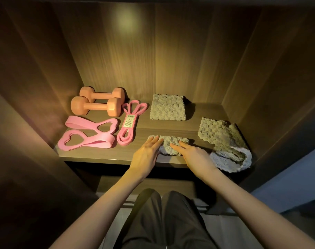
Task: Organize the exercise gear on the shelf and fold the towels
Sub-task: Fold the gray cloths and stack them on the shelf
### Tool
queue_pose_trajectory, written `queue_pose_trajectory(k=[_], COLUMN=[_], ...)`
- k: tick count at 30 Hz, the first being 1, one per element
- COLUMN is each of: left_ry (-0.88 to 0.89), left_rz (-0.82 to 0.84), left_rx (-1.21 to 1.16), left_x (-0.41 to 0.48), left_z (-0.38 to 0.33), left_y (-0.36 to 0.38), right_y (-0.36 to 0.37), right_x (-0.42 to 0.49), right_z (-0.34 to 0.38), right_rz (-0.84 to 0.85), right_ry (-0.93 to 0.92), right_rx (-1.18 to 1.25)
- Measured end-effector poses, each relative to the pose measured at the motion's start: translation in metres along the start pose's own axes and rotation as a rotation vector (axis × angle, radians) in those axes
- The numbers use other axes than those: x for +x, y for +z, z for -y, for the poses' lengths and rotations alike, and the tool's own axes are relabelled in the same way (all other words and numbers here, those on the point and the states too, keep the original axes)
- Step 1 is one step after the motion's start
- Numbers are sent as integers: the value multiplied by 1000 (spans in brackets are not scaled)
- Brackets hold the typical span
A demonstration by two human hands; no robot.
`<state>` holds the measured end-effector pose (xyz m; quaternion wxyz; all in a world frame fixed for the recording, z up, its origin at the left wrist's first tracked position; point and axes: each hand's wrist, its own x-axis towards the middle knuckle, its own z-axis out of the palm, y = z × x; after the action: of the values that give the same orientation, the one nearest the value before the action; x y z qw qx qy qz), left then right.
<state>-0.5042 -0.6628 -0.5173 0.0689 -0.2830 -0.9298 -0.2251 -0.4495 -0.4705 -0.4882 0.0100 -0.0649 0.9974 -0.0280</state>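
A small grey-green towel (171, 143) lies bunched near the front edge of the wooden shelf (142, 128). My left hand (147, 153) rests flat on its left end and my right hand (194, 155) presses its right side, fingers straight. A folded towel (168, 107) sits behind it. A loose, crumpled towel (225, 141) lies at the right, hanging over the shelf edge. Two orange dumbbells (97, 103) lie at the back left. Two pink figure-eight bands (90, 135) and a bundled pink resistance band (129, 123) lie in front of and beside them.
The shelf sits inside a dark wooden cabinet with a side wall (45, 87) at the left, another at the right, and a back panel (153, 51). A lower shelf (146, 184) shows below the front edge. My legs in dark trousers (164, 221) are at the bottom.
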Motion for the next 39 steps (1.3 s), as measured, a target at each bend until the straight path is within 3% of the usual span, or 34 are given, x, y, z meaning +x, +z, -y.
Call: queue_pose_trajectory(k=[11, 19, 26, 28, 31, 33, 39], left_ry=[-82, -98, -66, -8, 12, -22, -109], left_rz=[46, 34, 114, 70, -113, -105, 93], left_rx=[-15, -86, 29, 78, 8, 10, 133], left_x=[75, 106, 108, 108, 115, 124, 145], left_z=[21, 30, 27, 26, 24, 23, 26], left_y=[7, 12, 4, -4, -17, -20, -3], right_y=[0, 0, -6, -14, -29, -34, -6], right_x=[66, 89, 87, 88, 96, 113, 167], right_z=[-11, -17, -17, -19, -22, -24, -30], right_rz=[77, -34, 32, -34, -262, -317, -20], right_ry=[83, 114, 135, 102, 102, 126, 246], right_rx=[128, 175, 300, 298, 388, 375, 214])
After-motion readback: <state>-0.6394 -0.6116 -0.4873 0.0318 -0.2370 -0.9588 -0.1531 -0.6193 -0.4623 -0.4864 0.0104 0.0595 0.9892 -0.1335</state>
